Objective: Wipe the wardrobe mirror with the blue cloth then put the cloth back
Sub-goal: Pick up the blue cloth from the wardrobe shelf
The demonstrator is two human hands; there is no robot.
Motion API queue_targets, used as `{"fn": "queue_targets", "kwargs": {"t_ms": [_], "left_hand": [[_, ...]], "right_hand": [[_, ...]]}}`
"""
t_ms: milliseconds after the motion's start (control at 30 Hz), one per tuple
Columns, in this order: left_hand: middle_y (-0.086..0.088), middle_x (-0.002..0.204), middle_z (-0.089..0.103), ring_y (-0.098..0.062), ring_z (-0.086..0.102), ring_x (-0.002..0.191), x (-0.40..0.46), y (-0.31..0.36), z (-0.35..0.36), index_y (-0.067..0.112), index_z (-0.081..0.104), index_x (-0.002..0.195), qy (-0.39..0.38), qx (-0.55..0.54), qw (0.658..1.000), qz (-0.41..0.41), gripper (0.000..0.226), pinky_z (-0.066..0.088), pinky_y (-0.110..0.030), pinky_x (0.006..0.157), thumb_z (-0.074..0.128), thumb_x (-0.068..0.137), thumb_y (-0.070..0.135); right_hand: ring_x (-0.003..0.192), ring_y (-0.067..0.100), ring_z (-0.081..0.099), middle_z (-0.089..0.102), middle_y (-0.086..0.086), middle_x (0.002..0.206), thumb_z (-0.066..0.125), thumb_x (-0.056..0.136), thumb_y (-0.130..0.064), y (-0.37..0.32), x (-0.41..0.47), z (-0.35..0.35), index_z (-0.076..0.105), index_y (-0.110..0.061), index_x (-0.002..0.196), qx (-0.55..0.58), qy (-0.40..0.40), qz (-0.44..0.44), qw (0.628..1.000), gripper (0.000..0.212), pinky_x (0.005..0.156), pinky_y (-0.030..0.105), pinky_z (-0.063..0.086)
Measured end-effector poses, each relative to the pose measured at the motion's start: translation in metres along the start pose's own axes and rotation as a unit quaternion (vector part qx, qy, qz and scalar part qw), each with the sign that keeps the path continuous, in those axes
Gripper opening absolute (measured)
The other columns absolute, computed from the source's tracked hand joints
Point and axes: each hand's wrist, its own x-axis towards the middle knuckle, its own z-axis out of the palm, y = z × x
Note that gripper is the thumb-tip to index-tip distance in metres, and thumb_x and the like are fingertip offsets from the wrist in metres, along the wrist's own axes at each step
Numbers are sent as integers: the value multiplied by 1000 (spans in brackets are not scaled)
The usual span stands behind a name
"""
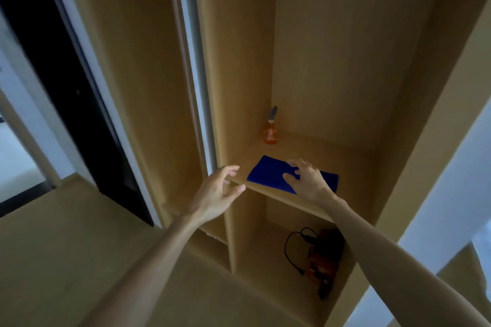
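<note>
Dim, warm-tinted, soft, wide-angle edge distortion
</note>
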Motion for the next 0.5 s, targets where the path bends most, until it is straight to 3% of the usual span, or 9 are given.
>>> {"fn": "queue_targets", "kwargs": {"t_ms": [133,333,500], "left_hand": [[9,133,55,-7,59,110,61,-35,-2,26,46,142,-48,-10,998,30,50,50,-32,94,60,96,39],[10,124,60,-1,61,102,143,-63,39,25,52,135,-118,-36,991,48,39,46,-13,77,58,98,34],[8,123,58,-4,59,105,198,-73,89,23,51,136,-172,-51,982,57,38,52,-19,80,57,99,32]], "right_hand": [[133,21,52,51,3,148,59,103,-26,9,24,18,46,-16,148,16,26,64,997,47,100,31,47],[131,20,54,51,3,148,59,103,-22,49,41,20,52,-15,143,6,70,148,986,41,99,30,49],[137,22,49,46,4,153,56,104,-18,88,68,13,52,-12,142,-20,84,179,980,38,105,30,44]]}}
